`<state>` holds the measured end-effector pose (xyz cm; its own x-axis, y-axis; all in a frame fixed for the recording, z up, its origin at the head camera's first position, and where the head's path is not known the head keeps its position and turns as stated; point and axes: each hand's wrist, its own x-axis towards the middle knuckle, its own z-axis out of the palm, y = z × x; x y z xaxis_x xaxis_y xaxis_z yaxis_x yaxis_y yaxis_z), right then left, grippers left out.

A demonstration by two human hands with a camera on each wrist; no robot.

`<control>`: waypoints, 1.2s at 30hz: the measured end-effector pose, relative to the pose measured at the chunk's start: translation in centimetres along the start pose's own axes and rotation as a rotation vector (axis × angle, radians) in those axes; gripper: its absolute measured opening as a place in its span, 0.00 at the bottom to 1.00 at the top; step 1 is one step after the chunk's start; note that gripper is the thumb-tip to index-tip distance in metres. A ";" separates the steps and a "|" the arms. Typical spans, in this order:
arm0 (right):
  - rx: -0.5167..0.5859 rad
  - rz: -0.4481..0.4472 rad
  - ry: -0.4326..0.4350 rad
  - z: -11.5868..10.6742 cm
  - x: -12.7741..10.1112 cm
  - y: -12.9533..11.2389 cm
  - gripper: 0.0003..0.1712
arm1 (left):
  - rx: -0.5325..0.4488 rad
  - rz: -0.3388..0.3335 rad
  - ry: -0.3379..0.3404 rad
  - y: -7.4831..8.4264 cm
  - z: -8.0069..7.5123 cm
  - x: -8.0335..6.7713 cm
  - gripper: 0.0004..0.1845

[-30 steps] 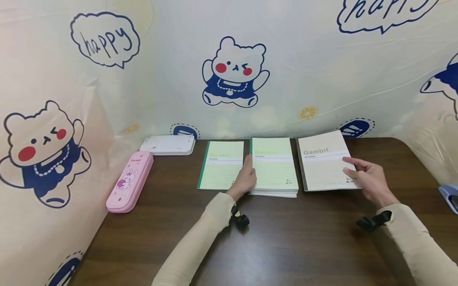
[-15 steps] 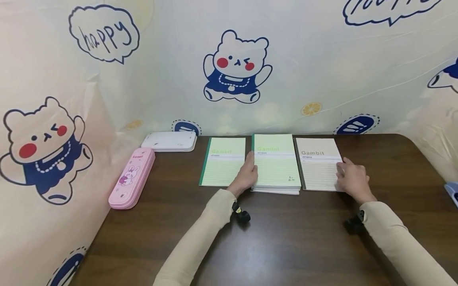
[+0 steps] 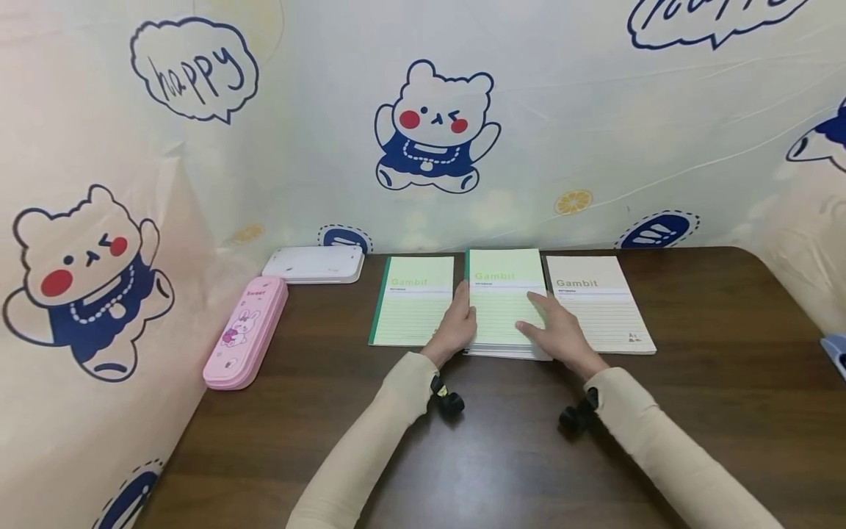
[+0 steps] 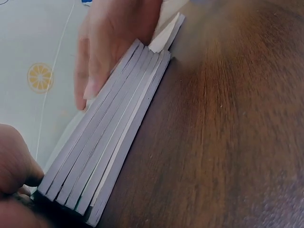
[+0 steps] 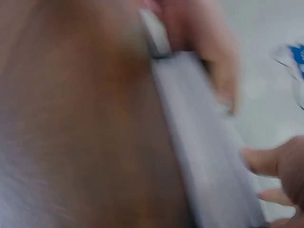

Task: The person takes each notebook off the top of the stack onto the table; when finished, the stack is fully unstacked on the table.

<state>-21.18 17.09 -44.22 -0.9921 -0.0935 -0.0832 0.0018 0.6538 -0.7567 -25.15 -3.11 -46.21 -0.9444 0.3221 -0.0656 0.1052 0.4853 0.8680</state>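
Note:
A stack of several notebooks point(image 3: 502, 323), topped by a pale green one with a green spine, lies in the middle of the row. Along its left spine edge rests my left hand point(image 3: 454, 323), fingers fairly straight. My right hand point(image 3: 560, 330) is over the stack's right edge, thumb and fingers spread. In the left wrist view, the layered page edges point(image 4: 109, 123) face the camera between both hands. To the left lies a single green notebook point(image 3: 411, 308); to the right, a cream notebook point(image 3: 615, 312) with a dark spine, partly behind my right hand. The right wrist view is blurred.
A pink pencil case point(image 3: 246, 330) lies at the left table edge, with a white case point(image 3: 313, 264) behind it. Part of a blue object point(image 3: 836, 351) shows at the far right. A printed curtain point(image 3: 297, 162) hangs right behind the brown table point(image 3: 502, 455).
My right hand laid the cream notebook down flat to the right of the stack, let go, and moved left to the stack's right side. My left hand stayed at the stack's left edge.

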 end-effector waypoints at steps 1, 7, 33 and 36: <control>-0.004 0.014 0.011 0.5 0.1 -0.2 0.39 | 0.000 -0.001 0.000 0.0 0.0 0.0 0.29; -0.006 0.040 0.071 1.0 0.4 -0.3 0.39 | -0.025 0.012 -0.001 0.1 -0.2 0.1 0.29; 0.269 0.141 0.284 -5.8 -0.6 0.8 0.25 | -0.001 0.007 0.014 -0.5 -0.2 0.4 0.28; 0.276 0.119 0.325 -9.6 -2.0 3.1 0.27 | 0.008 0.007 0.030 -0.6 -0.4 0.3 0.28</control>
<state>-20.41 26.52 -40.15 -0.9707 0.2401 -0.0055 0.1081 0.4163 -0.9028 -25.65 -3.67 -46.58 -0.9527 0.3005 -0.0448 0.1139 0.4900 0.8643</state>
